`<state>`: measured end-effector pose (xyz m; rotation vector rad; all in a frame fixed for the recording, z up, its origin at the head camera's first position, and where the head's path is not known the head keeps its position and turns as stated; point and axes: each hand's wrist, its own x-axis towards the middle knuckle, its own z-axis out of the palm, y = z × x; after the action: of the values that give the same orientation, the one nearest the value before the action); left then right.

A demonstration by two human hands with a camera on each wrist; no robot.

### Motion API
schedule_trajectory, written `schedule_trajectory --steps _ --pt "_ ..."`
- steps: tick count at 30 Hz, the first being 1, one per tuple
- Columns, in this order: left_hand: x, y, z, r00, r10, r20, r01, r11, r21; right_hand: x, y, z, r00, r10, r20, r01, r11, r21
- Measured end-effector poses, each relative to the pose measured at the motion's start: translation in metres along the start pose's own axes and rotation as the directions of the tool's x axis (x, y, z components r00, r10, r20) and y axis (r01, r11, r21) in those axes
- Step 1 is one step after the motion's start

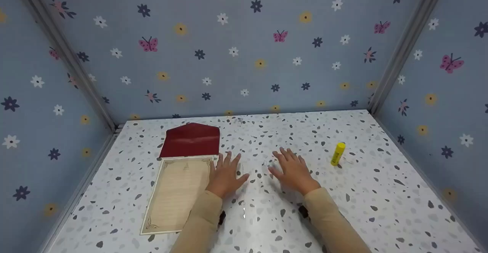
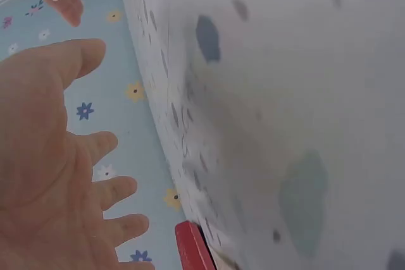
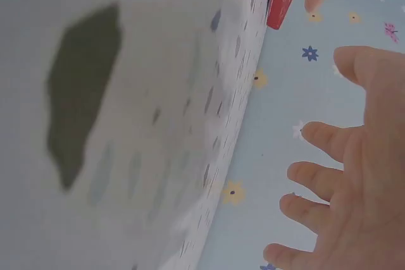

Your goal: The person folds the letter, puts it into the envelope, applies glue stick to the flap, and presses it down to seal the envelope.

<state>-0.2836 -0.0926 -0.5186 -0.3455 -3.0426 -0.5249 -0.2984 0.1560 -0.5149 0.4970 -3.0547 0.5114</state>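
Observation:
My left hand [image 1: 225, 175] hovers palm down with spread fingers, just beside the right edge of a cream sheet of paper [image 1: 179, 192] with an ornate border. In the left wrist view, that hand [image 2: 44, 156] holds nothing. Across from it, my right hand [image 1: 292, 171] is likewise spread and holds nothing, as the right wrist view of the hand [image 3: 361, 162] confirms. A dark red envelope [image 1: 192, 142] with its flap raised lies just beyond the paper. To the right of my right hand stands or leans a yellow glue stick [image 1: 337, 154]; which of these, I cannot tell.
The speckled white table [image 1: 267, 215] sits inside a booth of blue flowered walls [image 1: 244, 70]. Grey metal posts [image 1: 404, 47] mark the corners. A side wall [image 1: 453, 131] rises along the table's right edge, another [image 1: 42, 131] along its left.

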Motion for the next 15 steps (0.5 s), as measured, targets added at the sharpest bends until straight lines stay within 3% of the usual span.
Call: schedule_trajectory --steps 7,15 --pt "-0.007 -0.015 -0.011 0.999 -0.039 -0.009 0.039 0.999 -0.012 0.003 -0.018 0.007 0.996 -0.083 0.013 0.082 0.996 0.045" --pt "-0.014 -0.031 -0.02 0.997 -0.079 0.012 0.079 0.997 0.002 0.005 -0.041 0.014 0.986 -0.15 0.076 0.149 0.989 0.015"
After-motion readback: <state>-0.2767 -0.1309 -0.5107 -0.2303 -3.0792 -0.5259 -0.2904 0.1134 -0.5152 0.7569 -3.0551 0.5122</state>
